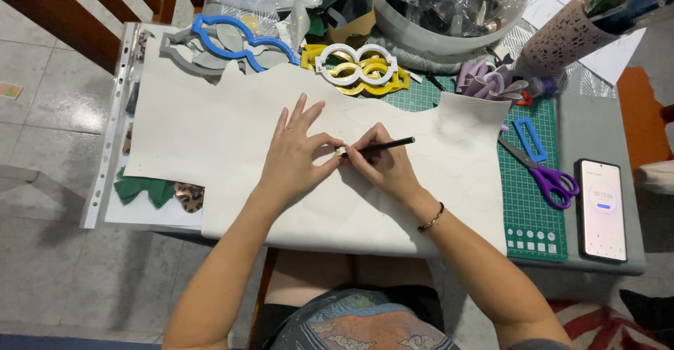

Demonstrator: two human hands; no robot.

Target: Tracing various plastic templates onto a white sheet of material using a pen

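A large off-white sheet of material [210, 139] lies spread across the table. My left hand [298, 153] presses flat on it, fingers spread, thumb and forefinger pinching a small pale template piece [340, 151]. My right hand [385, 166] grips a black pencil [393, 143], its tip at the edge of that piece, its shaft pointing up to the right. Faint traced outlines show on the sheet to the right of my hands.
A green cutting mat [533, 202] lies under the sheet's right side, with purple-handled scissors [547, 174], a blue rectangular frame [530, 138] and a phone [602, 209]. Blue [239, 41], white [354, 62] and yellow [382, 80] cutter shapes sit behind. A grey bowl of parts [435, 37] stands at the back.
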